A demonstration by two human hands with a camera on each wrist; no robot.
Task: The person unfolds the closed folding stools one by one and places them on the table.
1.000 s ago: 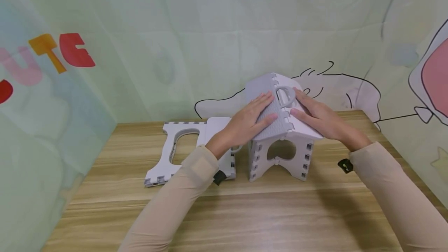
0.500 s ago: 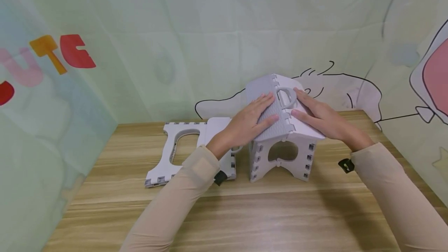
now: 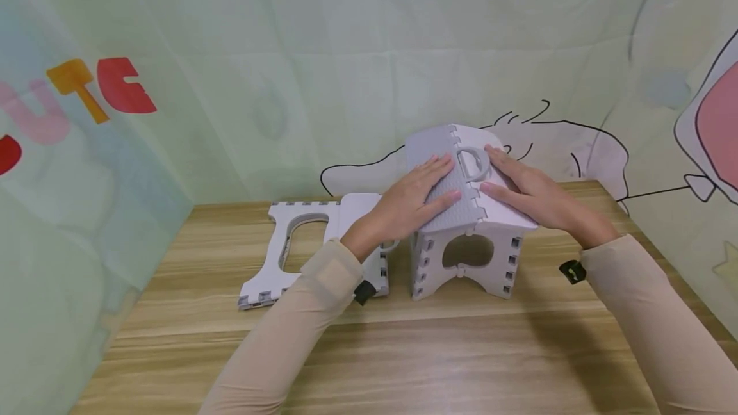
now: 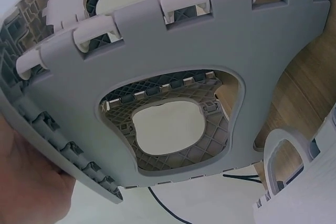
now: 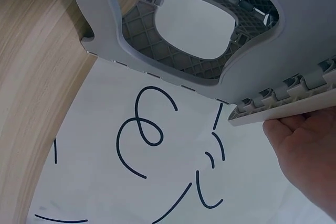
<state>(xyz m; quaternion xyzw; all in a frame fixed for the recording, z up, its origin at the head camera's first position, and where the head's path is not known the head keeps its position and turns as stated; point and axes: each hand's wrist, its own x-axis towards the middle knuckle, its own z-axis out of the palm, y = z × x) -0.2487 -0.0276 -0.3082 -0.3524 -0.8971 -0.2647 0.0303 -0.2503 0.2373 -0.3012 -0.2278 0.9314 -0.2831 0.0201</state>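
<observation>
A white and grey folding stool (image 3: 429, 141) stands partly unfolded on the table, its two top halves sloping down from a raised middle seam like a roof. My left hand (image 3: 406, 200) lies flat on the grey textured half, fingers extended. On the white half rests my right hand (image 3: 533, 192), also with straight fingers. A loop handle (image 3: 486, 162) sticks up at the seam between them. Both wrist views look into the stool's grey inner side (image 4: 79, 103), with the left hand (image 4: 31, 177) and right hand (image 5: 310, 150) against the top's outer faces.
A second stool (image 3: 359, 210), folded flat, lies on the wooden table (image 3: 438, 364) just left of the standing one, partly behind my left forearm. A printed cloth backdrop (image 3: 334, 95) hangs right behind the table and along both sides.
The top's seam has sunk slightly and the white half's lower edge has moved a little to the right under my hands. The folded stool has not moved.
</observation>
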